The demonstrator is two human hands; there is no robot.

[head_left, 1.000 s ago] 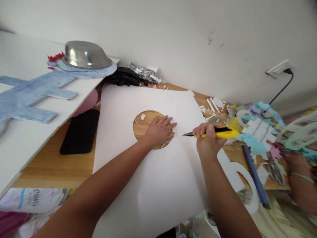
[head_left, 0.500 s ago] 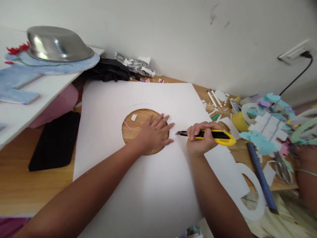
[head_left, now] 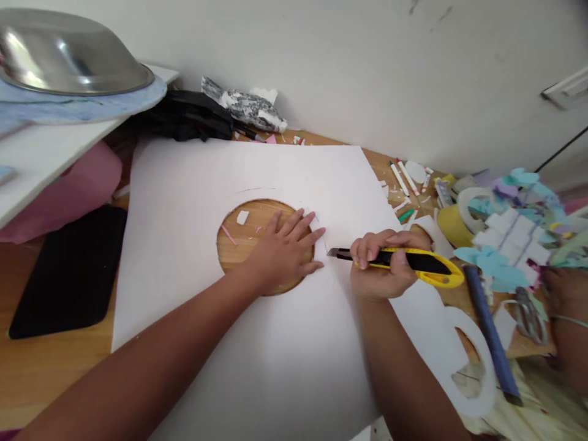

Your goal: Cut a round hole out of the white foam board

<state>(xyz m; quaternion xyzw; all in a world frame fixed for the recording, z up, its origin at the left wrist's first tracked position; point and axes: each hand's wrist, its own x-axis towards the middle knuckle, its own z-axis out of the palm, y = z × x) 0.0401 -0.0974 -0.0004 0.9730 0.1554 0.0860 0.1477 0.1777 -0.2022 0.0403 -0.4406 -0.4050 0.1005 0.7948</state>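
A large white sheet (head_left: pixel 174 233) of board or thick paper covers the middle of the table, with a round hole cut through it. My left hand (head_left: pixel 287 251) lies flat with spread fingers over the hole's right side, fingertips on the sheet beyond the edge. In my right hand (head_left: pixel 383 260) is a yellow and black utility knife (head_left: pixel 413 260), its blade out and pointing left. The blade tip is at the sheet beside a thin drawn line, just right of my left fingers. Whether it touches the sheet I cannot tell. Wood shows through the hole, with small scraps on it.
At upper left a steel basin (head_left: pixel 78 55) sits upside down on a white shelf. A black tablet-like slab (head_left: pixel 68 275) lies left of the sheet. Markers (head_left: pixel 404 177), tape rolls (head_left: pixel 454 223), paper scraps and scissors (head_left: pixel 530 315) crowd the right. Another person's arm (head_left: pixel 569 324) shows there.
The view has shifted closer and a little to the right. My right hand has tilted the knife slightly, handle end lower; the tip stays near the drawn line. My left hand stays flat.
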